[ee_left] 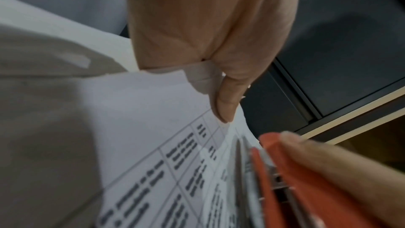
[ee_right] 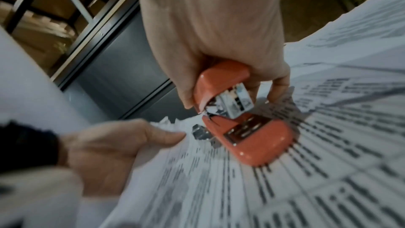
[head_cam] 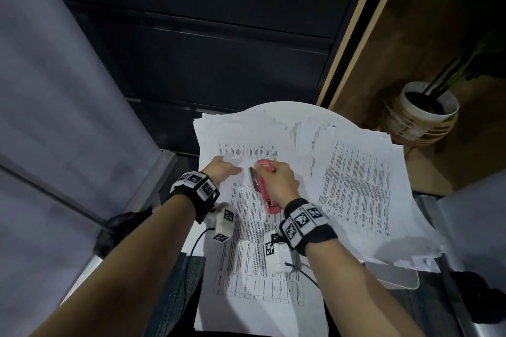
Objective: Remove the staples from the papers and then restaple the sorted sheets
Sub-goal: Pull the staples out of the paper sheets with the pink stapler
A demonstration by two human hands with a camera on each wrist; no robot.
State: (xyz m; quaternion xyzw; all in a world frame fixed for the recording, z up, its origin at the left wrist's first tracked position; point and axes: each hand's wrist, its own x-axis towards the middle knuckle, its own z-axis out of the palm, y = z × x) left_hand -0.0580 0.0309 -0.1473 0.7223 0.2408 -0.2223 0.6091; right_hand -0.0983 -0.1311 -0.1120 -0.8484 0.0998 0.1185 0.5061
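Observation:
A printed sheaf of papers (head_cam: 257,249) lies in front of me on a round white table (head_cam: 290,105). My left hand (head_cam: 231,170) pinches its upper left corner, thumb on top (ee_left: 225,103), and the torn corner edge (ee_right: 168,122) sticks up. My right hand (head_cam: 278,176) grips a red stapler (head_cam: 267,194) from above, just right of that corner. The stapler (ee_right: 245,127) stands with its mouth wide apart, its base on the sheet and its top arm (ee_right: 221,79) lifted in my fingers. I cannot make out any staple.
A second spread pile of printed sheets (head_cam: 356,180) covers the table's right side, with more sheets (head_cam: 241,128) behind. A potted plant (head_cam: 427,109) stands on the floor at the right. Dark cabinet fronts (head_cam: 219,49) are beyond, grey fabric (head_cam: 54,90) at the left.

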